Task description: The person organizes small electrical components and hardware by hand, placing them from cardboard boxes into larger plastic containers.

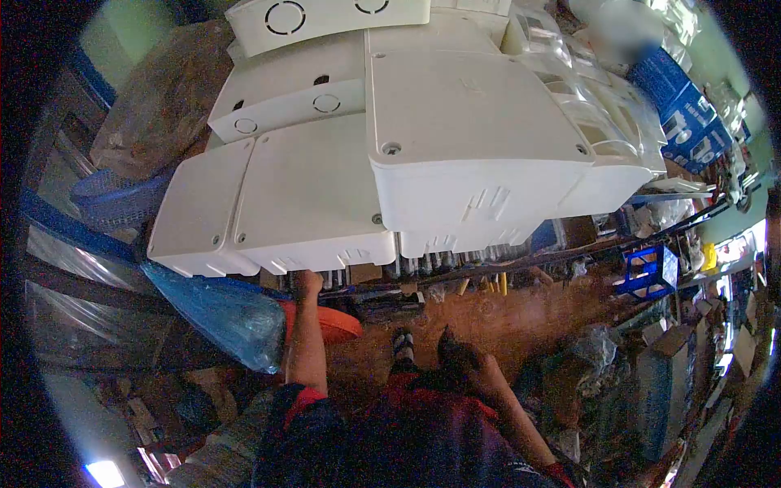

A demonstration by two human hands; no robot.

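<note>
- White boxes [313,183], stacked from ten to one o'clock, screws in their lid corners.
- Blue plastic bag [232,317], eight o'clock.
- Blue stool [648,272], three o'clock.
- Red round item [335,324], seven o'clock.
- My left hand [307,284], eight o'clock, at a box's lower edge; I can't tell its fingers' state.
- My right hand [486,376], five o'clock, by something dark [454,351]; grip unclear.

Below you spreads a reddish-brown floor [537,329], with a blue plastic stool [648,272] standing on it to your right; pale green wall [742,37] shows at the upper right, bright light comes in along the far right edge, and a glowing white light [106,473] sits at your lower left
</note>
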